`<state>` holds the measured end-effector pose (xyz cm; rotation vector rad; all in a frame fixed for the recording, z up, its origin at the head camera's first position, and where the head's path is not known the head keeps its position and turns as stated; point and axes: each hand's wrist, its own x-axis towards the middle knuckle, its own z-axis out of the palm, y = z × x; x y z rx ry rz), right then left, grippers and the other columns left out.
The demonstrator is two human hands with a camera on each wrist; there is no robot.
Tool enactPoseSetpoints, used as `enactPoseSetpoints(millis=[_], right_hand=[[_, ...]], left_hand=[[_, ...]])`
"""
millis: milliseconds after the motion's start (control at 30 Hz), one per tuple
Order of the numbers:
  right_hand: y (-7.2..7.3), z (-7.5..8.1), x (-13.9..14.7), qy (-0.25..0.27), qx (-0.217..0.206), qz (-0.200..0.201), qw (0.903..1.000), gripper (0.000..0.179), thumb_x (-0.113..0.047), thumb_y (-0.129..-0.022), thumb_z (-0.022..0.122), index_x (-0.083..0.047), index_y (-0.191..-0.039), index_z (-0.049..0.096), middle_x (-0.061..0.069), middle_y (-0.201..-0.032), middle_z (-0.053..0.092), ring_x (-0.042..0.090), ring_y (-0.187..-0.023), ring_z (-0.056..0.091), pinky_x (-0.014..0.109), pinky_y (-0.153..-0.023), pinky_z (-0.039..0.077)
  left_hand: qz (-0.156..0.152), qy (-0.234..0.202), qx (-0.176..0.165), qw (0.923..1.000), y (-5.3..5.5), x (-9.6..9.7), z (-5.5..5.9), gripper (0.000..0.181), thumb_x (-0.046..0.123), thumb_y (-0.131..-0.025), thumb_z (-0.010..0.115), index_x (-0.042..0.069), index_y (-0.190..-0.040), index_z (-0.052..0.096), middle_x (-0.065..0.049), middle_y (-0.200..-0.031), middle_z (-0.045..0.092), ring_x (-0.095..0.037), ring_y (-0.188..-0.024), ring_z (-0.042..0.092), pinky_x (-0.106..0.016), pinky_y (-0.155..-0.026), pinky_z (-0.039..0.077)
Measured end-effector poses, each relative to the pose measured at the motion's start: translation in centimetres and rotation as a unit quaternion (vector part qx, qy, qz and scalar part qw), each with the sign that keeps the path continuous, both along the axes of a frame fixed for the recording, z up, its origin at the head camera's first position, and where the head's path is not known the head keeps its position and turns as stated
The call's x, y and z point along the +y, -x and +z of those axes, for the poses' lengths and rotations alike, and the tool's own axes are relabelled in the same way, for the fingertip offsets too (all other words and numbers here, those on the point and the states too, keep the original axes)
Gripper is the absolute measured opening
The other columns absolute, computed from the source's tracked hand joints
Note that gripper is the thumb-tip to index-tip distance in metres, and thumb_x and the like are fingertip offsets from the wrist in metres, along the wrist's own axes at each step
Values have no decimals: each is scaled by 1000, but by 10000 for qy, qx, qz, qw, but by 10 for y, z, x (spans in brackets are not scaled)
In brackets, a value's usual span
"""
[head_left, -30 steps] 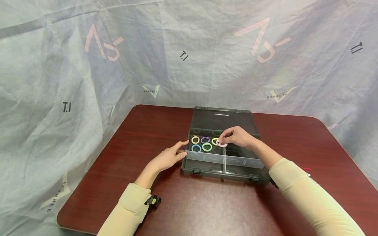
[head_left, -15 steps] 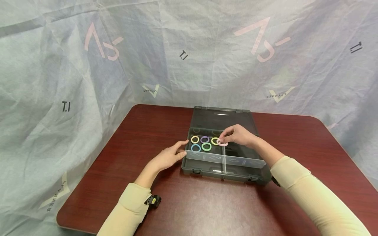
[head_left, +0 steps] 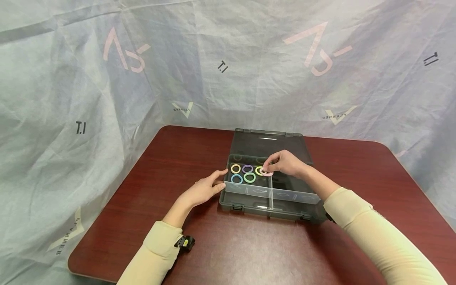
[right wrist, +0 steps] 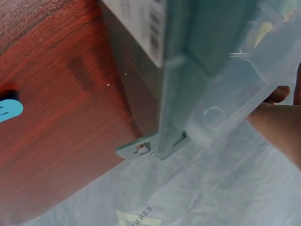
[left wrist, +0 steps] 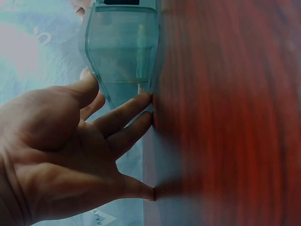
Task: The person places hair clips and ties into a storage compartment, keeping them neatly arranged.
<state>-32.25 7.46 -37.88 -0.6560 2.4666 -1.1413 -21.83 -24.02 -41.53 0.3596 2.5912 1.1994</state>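
Note:
A dark see-through plastic box (head_left: 297, 215) stands on the table, its lid (head_left: 270, 145) laid back. My right hand (head_left: 286, 163) pinches a pink ring (head_left: 268, 174) between thumb and fingertips, over the back left compartment near its divider. Directly beside it lies a yellow ring (head_left: 258, 170), partly overlapped in the head view. Purple (head_left: 247, 169), orange (head_left: 235, 169), blue (head_left: 236, 179) and green (head_left: 249, 177) rings lie in the same compartment. Fairly straight fingers of my left hand (head_left: 204, 190) touch the box's left end; its palm shows in the left wrist view.
A clear strip (head_left: 249, 190) divides the box lengthwise, and a white divider (head_left: 271, 200) crosses it. Two latches, one of them the left latch (head_left: 237, 207), sit on the front. A light-blue tab (right wrist: 10, 109) shows at the right wrist view's edge. Behind the table hangs a printed cloth (head_left: 249, 79).
My right hand has shifted very slightly left with the pink ring, bringing it closer over the yellow one. My left hand and the box stay put.

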Motion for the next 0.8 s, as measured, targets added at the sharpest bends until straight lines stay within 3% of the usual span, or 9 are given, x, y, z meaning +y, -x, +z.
enactPoseSetpoints(millis=[267, 533, 800], right_hand=[[1, 9, -3, 36, 229, -107, 9997, 12, -18, -91, 77, -7, -97, 81, 12, -89, 70, 20, -73, 43, 35, -66, 37], [-1, 0, -5, -116, 220, -52, 9997, 11, -14, -92, 76, -4, -97, 80, 10, -100, 71, 22, -79, 45, 35, -68, 37], [1, -9, -10, -327, 324, -139, 9988, 6, -12, -91, 77, -7, -89, 81, 8, -95, 70, 20, -69, 39, 34, -60, 33]], left_hand=[[24, 38, -15, 10000, 2, 0, -2, 57, 30, -107, 54, 28, -160, 33, -12, -142, 58, -25, -128, 57, -49, -107, 43], [-12, 13, 20, 10000, 2, 0, -3, 56, 30, -107, 53, 27, -159, 33, -12, -141, 59, -25, -127, 58, -49, -106, 43], [-16, 57, -25, 10000, 3, -1, -3, 57, 31, -107, 54, 28, -160, 32, -11, -143, 58, -24, -128, 57, -49, -106, 43]])
